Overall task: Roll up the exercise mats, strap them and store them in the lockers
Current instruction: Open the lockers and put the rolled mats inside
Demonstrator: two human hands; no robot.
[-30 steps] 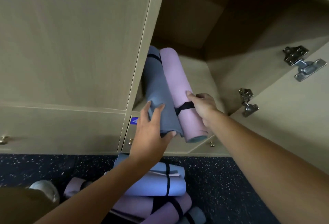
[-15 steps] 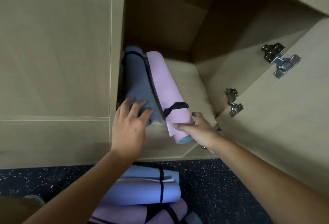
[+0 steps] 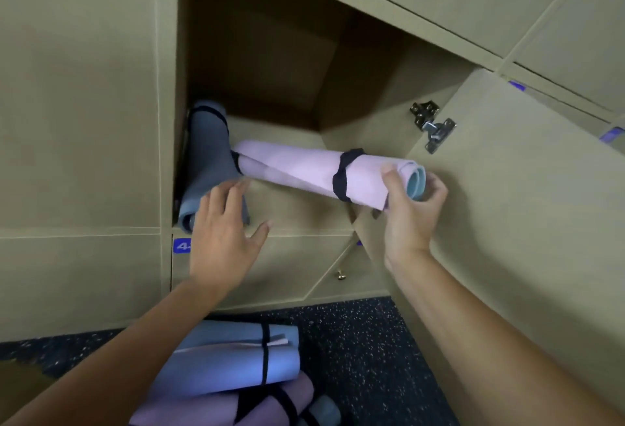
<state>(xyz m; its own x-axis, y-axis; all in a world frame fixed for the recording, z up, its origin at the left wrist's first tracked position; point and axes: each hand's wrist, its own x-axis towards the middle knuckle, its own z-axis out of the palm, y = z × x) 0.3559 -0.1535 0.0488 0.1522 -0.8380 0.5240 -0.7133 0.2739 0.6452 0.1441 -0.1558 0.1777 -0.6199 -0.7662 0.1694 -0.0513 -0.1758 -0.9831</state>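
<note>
An open locker (image 3: 287, 63) holds a rolled grey-blue mat (image 3: 208, 158) lying against its left wall. A rolled pink mat (image 3: 297, 165) with a black strap (image 3: 343, 173) lies crosswise in the opening, its far end against the grey-blue mat. My right hand (image 3: 411, 209) grips the pink mat's near end, where a light blue inner layer shows. My left hand (image 3: 225, 233) rests with spread straight fingers on the grey-blue mat's near end at the locker's front edge.
The locker door (image 3: 507, 222) stands open on the right, with two metal hinges (image 3: 433, 124). On the dark speckled floor below lies a pile of strapped rolled mats: a blue one (image 3: 233, 361), a purple one (image 3: 236, 405) and others. A brass knob (image 3: 341, 276) sits on the lower door.
My right hand has swung the pink mat's near end to the right, so it now lies across the locker instead of alongside the grey-blue mat. My left hand stays on the grey-blue mat.
</note>
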